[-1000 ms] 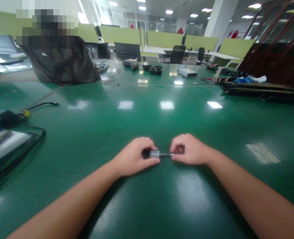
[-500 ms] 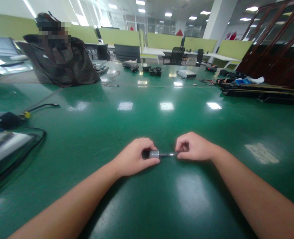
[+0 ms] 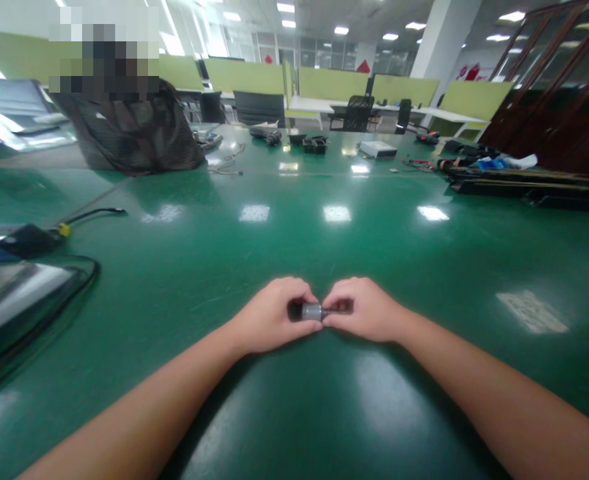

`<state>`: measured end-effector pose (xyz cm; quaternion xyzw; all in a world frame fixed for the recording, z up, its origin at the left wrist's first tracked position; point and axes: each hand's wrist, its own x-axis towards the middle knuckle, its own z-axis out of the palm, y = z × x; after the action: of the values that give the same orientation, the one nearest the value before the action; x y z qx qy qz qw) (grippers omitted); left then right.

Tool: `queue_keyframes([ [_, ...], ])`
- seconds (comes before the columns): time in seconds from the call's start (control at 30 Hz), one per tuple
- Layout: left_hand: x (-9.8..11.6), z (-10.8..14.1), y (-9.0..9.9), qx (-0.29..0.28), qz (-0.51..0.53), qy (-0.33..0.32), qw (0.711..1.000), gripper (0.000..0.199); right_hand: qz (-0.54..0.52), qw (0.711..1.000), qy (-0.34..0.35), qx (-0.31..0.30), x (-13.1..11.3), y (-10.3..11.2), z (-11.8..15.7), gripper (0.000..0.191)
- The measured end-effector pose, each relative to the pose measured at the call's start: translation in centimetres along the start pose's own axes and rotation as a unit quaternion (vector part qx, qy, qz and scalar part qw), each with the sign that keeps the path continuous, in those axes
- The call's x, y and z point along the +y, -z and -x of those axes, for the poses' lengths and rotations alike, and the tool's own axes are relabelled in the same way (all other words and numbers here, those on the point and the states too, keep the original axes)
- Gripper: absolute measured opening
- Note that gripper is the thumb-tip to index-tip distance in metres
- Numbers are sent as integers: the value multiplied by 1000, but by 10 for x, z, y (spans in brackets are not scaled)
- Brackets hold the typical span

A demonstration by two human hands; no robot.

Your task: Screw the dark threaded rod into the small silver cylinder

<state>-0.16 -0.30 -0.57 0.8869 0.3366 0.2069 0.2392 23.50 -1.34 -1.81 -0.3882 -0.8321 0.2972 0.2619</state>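
A small grey cylinder (image 3: 312, 312) lies level just above or on the green table (image 3: 284, 247), held between the thumb and fingers of my left hand (image 3: 274, 317). From its right end a thin dark shaft (image 3: 339, 311) runs to the right. My right hand (image 3: 367, 310) is closed round this shaft, its thumb and fingertips close against the cylinder's right end. The fingertips of both hands nearly meet. Part of the shaft is hidden by the right fingers.
A dark mesh bag (image 3: 139, 133) stands at the back left. Nearer left are a cable (image 3: 94, 212) and a clear-topped case (image 3: 24, 287). Small devices and a silver box (image 3: 377, 149) line the far side. Long black strips (image 3: 534, 187) lie back right.
My right hand has slid left along the shaft, from its far end up to the grey cylinder. My left hand keeps its hold on the cylinder. The view has shifted slightly.
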Motion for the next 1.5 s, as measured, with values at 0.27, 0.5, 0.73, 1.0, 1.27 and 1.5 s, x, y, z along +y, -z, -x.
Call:
queue_keyframes([
  [0.27,0,-1,0,-4,1,15,1000,28,-5,1000,-4,-7,0,1,2,19],
  [0.5,1,-2,1,-5,11,16,1000,21,-13,1000,5,-6,1,-1,2,16],
  [0.73,0,-1,1,-2,2,18,1000,21,-2,1000,7,-7,0,0,1,14],
  [1.0,-2,0,-1,-1,4,18,1000,21,13,1000,28,4,-1,3,4,16],
  [1.27,-2,-1,1,-3,6,8,1000,22,53,997,60,-8,-2,1,2,16],
  [1.5,-1,-1,1,-5,8,12,1000,21,58,997,59,-4,-1,0,3,10],
])
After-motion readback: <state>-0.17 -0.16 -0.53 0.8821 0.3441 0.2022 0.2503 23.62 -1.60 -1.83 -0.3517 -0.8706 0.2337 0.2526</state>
